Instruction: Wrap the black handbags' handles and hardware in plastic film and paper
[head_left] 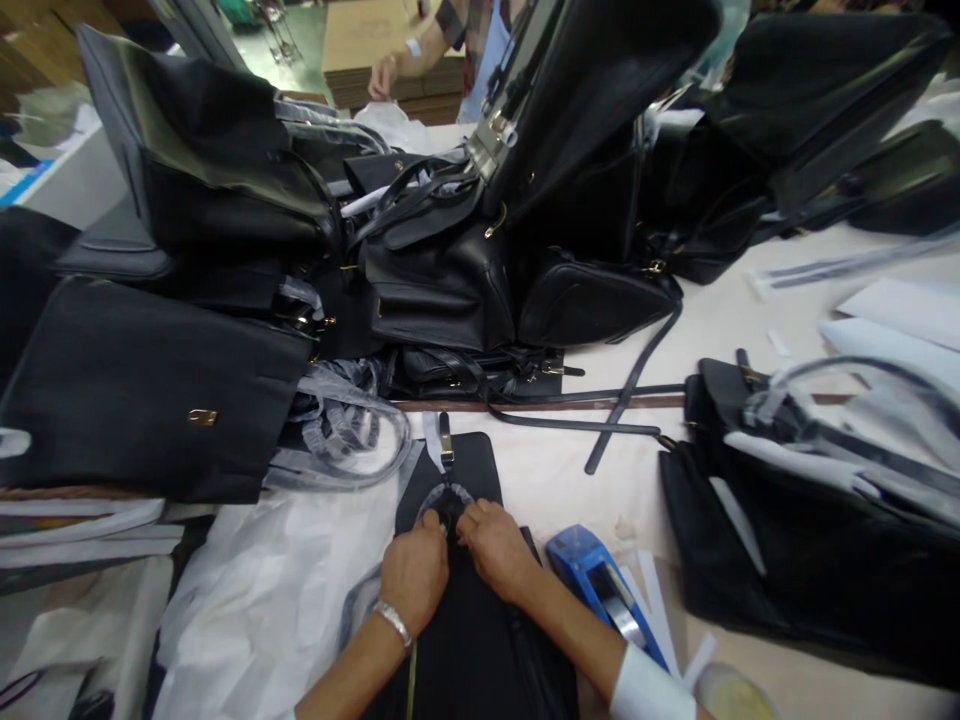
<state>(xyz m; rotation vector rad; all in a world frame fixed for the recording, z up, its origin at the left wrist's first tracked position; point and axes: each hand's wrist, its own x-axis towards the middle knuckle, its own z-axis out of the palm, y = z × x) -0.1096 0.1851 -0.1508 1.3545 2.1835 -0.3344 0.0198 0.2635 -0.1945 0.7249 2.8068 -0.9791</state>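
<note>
A black bag [472, 630] lies on the table below me, its flap pointing away and a gold-toned buckle on a strap at the top. My left hand [416, 570], with a silver bracelet at the wrist, is closed at the bag's middle, near a plastic-wrapped loop. Just to its right, my right hand [495, 545] is closed in a pinch at the same spot. What the fingertips hold is too small and dark to make out.
Black bags [442, 280] are piled across the back. Another bag [810, 540] with wrapped handles stands at right. A blue tape dispenser [600, 585] sits beside my right forearm. White wrapping [255, 590] lies at left. A person's hand [386, 77] shows beyond the pile.
</note>
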